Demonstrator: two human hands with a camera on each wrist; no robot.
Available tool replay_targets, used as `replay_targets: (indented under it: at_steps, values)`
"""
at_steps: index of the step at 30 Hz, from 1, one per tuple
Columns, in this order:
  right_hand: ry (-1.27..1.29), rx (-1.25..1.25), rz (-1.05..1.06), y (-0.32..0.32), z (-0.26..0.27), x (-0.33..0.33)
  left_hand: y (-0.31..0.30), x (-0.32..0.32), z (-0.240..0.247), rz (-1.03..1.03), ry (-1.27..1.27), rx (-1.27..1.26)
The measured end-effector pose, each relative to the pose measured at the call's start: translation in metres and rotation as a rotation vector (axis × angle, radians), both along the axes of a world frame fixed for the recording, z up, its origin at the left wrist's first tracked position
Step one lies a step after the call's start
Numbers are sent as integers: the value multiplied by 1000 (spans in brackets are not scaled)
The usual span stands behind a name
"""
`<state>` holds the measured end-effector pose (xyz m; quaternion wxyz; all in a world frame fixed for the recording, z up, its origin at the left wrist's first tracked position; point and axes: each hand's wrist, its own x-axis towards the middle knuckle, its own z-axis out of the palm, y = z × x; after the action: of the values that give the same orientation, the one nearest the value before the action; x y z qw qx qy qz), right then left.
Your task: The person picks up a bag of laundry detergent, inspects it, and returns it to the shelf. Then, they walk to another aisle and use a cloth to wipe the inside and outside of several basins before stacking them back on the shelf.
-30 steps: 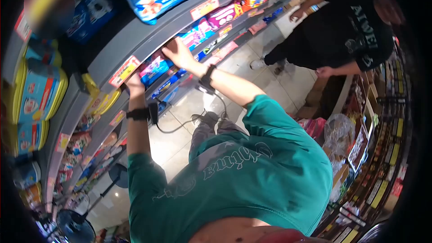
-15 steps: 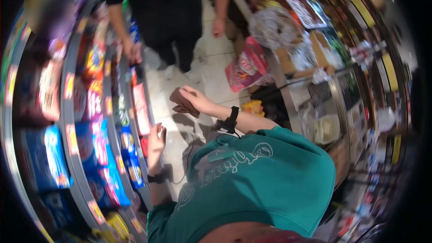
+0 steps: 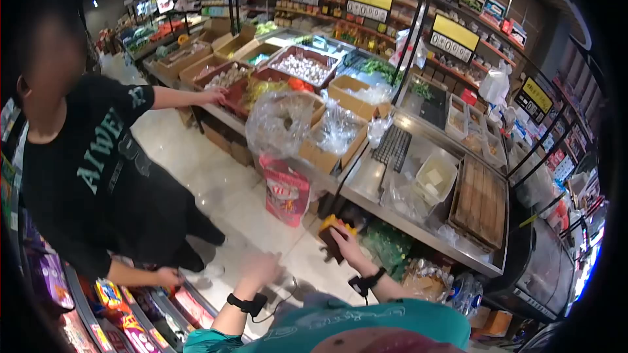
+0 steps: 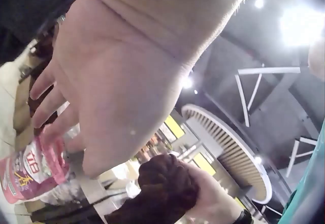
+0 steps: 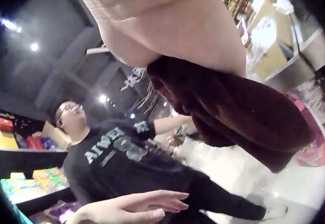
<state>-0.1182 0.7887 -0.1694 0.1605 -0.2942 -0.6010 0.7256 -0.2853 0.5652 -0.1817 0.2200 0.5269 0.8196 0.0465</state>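
My right hand (image 3: 350,250) grips a dark brown cloth (image 3: 336,246). In the right wrist view the cloth (image 5: 233,112) hangs folded below the palm, its lower end loose. My left hand (image 3: 259,268), blurred in the head view, is held out over the floor to the left of it. The left wrist view has that same hand (image 4: 117,77) with fingers spread and nothing in them. Beyond it, the cloth (image 4: 160,183) bunches up in the right hand.
A person in a black shirt (image 3: 108,163) stands at the left, one arm reaching over the produce stand. A pink bag (image 3: 286,191) leans by the metal counter (image 3: 366,180), which bears a white basin (image 3: 437,176). Packaged goods line the shelf (image 3: 85,327) at lower left.
Both hands were at the packed shelf, then came away, with the brown cloth showing in the right hand. The view has swung right towards the produce stand and counter.
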Motion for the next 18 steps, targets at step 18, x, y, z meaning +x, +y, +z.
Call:
replay_targets:
  at_steps: [18]
  values:
    - [-179, 154, -23, 103, 21, -129, 109, -133, -19, 96, -74, 330]
